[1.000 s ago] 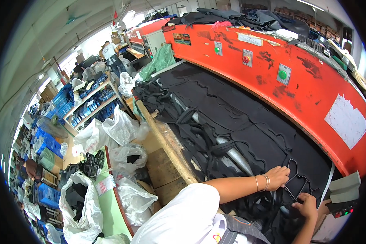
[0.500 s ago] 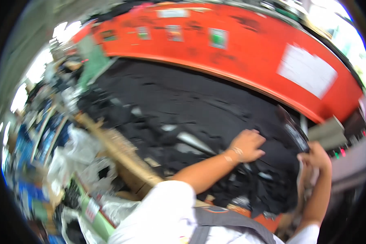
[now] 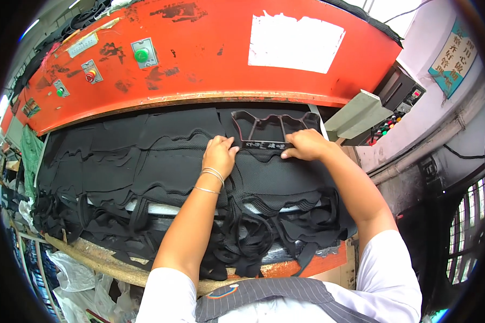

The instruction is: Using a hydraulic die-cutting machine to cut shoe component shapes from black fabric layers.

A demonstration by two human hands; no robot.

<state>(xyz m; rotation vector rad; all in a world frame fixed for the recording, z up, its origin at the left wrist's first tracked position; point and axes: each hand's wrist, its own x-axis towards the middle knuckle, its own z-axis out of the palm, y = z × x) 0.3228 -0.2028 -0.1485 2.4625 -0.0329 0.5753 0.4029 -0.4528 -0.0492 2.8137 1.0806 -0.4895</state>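
Observation:
Layered black fabric sheets (image 3: 180, 169) with wavy cut edges lie across the work surface under the red machine. My right hand (image 3: 307, 144) is closed on the near right side of a cutting die (image 3: 263, 145), a dark metal frame with wavy edges and inner braces. The die rests on the fabric at the far right, or just over it; I cannot tell which. Just left of the die, my left hand (image 3: 219, 157) touches the fabric, thumb apart from the fingers and nothing seen in it. Black fabric scraps (image 3: 253, 237) hang tangled along the near edge.
A red machine beam (image 3: 199, 70) with green and red buttons spans the far side. Right of it stand a grey metal bracket (image 3: 361, 113) and a control box (image 3: 396, 102). A wooden rail (image 3: 108, 265) borders the near edge, with plastic bags (image 3: 83, 285) below at the left.
The view has swung right and steadied. The die, earlier held tilted at the far right, is now level over the fabric. My left hand has come close beside it.

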